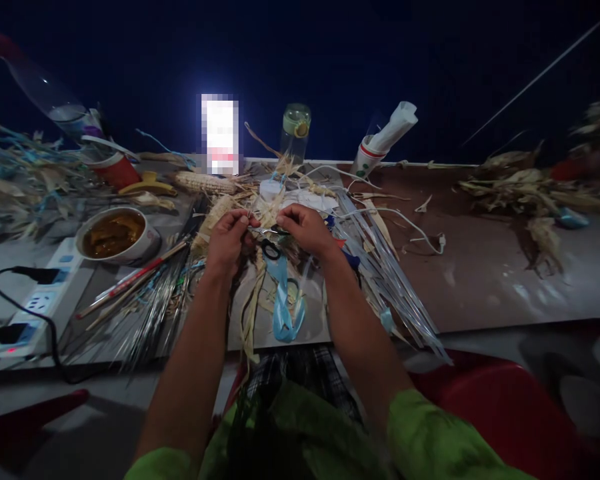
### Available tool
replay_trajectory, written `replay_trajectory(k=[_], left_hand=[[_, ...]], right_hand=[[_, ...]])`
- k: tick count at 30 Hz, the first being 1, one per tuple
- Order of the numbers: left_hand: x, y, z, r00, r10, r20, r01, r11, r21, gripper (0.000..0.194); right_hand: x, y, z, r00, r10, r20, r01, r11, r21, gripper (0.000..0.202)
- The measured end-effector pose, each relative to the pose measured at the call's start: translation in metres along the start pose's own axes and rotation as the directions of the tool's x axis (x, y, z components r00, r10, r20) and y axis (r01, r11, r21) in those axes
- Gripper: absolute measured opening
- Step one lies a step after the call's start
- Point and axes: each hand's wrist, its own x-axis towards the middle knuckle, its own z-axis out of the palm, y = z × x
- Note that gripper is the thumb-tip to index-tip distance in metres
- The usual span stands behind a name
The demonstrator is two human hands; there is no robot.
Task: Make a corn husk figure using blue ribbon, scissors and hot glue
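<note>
Forward, reached over the desk (460,280) with both forearms (357,320), slanted inward from green sleeves (430,433). Brought left hand (230,237) and right hand (307,228) close together above pale husks (270,212), fingers curled. Clenched each grip in a fingertip pinch, on something too small to tell. Had black-handled scissors (271,251) just below, between both hands.

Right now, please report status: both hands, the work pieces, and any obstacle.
Left hand and right hand close together, fingers curled, exact grip unclear. Dry husk pieces between them. Black ring handle and blue ribbon crowd the near side.
</note>
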Motion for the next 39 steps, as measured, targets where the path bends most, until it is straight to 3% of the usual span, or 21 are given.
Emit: replay_trajectory(k=[6, 9, 14, 16, 19, 21, 23, 30, 35, 39], left_hand=[[0.004, -0.003, -0.003, 0.998, 0.067, -0.021, -0.068, 0.996, -0.06, 0.016], [0.004, -0.001, -0.002, 0.998, 0.048, -0.038, -0.052, 0.994, -0.099, 0.014], [0.003, 0.002, 0.0, 0.996, 0.036, -0.078, -0.048, 0.988, -0.15, 0.015], [0.003, 0.001, 0.0, 0.996, 0.042, -0.073, -0.053, 0.986, -0.157, 0.015], [0.001, 0.001, 0.0, 0.998, 0.047, -0.051, -0.055, 0.985, -0.162, 0.011], [0.0, 0.001, 0.001, 0.998, 0.048, -0.038, -0.054, 0.984, -0.171, 0.008], [-0.002, 0.002, 0.002, 0.998, 0.045, -0.046, -0.053, 0.982, -0.183, 0.006], [-0.002, 0.003, 0.003, 0.998, 0.024, -0.052, -0.033, 0.984, -0.177, 0.006], [-0.001, 0.001, 0.003, 0.998, 0.039, -0.047, -0.045, 0.987, -0.157, 0.005], [-0.001, 0.0, 0.003, 0.998, 0.027, -0.05, -0.034, 0.988, -0.152, 0.007]], right_hand=[[0.004, 0.009, 0.006, 0.999, -0.019, -0.029, 0.018, 0.999, -0.03, 0.019], [0.005, 0.001, 0.009, 0.999, -0.037, -0.024, 0.036, 0.999, -0.036, 0.018], [-0.012, -0.035, 0.009, 0.988, -0.012, 0.157, 0.051, 0.967, -0.251, 0.016], [-0.03, -0.046, 0.011, 0.95, -0.064, 0.306, 0.174, 0.921, -0.347, 0.017], [-0.059, -0.052, 0.016, 0.809, -0.146, 0.569, 0.422, 0.818, -0.39, 0.017], [-0.074, -0.05, 0.017, 0.716, -0.12, 0.688, 0.511, 0.762, -0.399, 0.02], [-0.082, -0.045, 0.014, 0.685, -0.05, 0.726, 0.532, 0.715, -0.453, 0.024], [-0.078, -0.029, -0.002, 0.805, 0.159, 0.571, 0.403, 0.561, -0.723, 0.022], [-0.08, -0.028, 0.019, 0.81, 0.115, 0.576, 0.427, 0.558, -0.712, 0.023], [-0.083, -0.023, 0.037, 0.863, 0.117, 0.491, 0.365, 0.528, -0.767, 0.019]])
